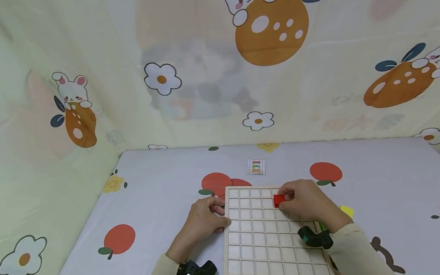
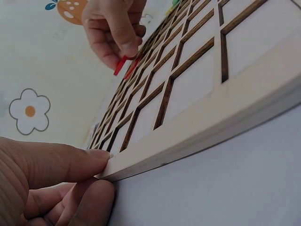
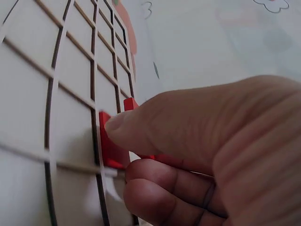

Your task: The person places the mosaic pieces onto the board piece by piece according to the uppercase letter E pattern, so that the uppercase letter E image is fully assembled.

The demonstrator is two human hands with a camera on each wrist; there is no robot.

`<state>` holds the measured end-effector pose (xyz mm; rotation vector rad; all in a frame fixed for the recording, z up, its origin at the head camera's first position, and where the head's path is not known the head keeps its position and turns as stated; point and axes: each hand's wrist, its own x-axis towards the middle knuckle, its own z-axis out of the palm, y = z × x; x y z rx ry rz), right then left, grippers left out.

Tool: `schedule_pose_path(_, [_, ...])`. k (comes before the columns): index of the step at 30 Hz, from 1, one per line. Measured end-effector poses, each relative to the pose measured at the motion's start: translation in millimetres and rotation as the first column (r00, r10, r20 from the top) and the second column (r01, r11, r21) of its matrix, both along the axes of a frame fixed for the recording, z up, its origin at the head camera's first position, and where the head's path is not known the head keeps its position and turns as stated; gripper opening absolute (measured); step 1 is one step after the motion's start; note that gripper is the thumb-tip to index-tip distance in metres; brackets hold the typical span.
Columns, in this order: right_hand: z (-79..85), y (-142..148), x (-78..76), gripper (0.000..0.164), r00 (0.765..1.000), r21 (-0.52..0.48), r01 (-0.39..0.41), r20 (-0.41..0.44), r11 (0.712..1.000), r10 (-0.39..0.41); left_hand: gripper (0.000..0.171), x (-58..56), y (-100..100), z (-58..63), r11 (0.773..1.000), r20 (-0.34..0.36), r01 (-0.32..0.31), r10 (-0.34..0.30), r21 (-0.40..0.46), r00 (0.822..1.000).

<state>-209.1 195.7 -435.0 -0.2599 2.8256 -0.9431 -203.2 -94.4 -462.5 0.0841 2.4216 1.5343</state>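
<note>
My left hand (image 1: 205,219) pinches the near-left side of the wooden grid board (image 1: 258,226), thumb pressed on the rim with the fingers curled beside and below it; my right hand (image 1: 305,200) reaches over the board's right half, thumb and fingers clamped on a red piece (image 1: 278,200); that red lies over the cells near the far edge, right of the middle, and whether it sits down in a cell I cannot tell; seen from my right wrist, red shows at 2 places around my thumb, and I cannot tell whether that is 1 piece or 2; a small card (image 1: 256,166) with a printed grid and coloured squares lies on the tablecloth (image 1: 161,182) just beyond the board; a yellow block (image 1: 346,210) pokes out past my right wrist, and a bit of green (image 1: 322,226) shows beside it, mostly hidden by my arm; each wrist wears a black device; the cloth bears red fruit prints, and behind it hangs a pale curtain (image 1: 204,132) with white flowers and rabbits
</note>
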Motion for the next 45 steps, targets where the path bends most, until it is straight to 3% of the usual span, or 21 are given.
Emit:
schedule_pose_path(14, [-1.5,-24.8,-7.6,0.014,1.000,0.007,-0.024,0.006,1.000,0.024,0.040,0.9,-0.4,1.3,1.000,0.006,-0.004,0.004,0.004,1.000])
schedule_pose_path(45, [-6.3,-28.3,-7.7,0.017,0.999,-0.007,0.022,0.048,1.000,-0.021,0.043,0.1,-0.7,0.9,1.000,-0.026,0.012,-0.012,0.011,1.000])
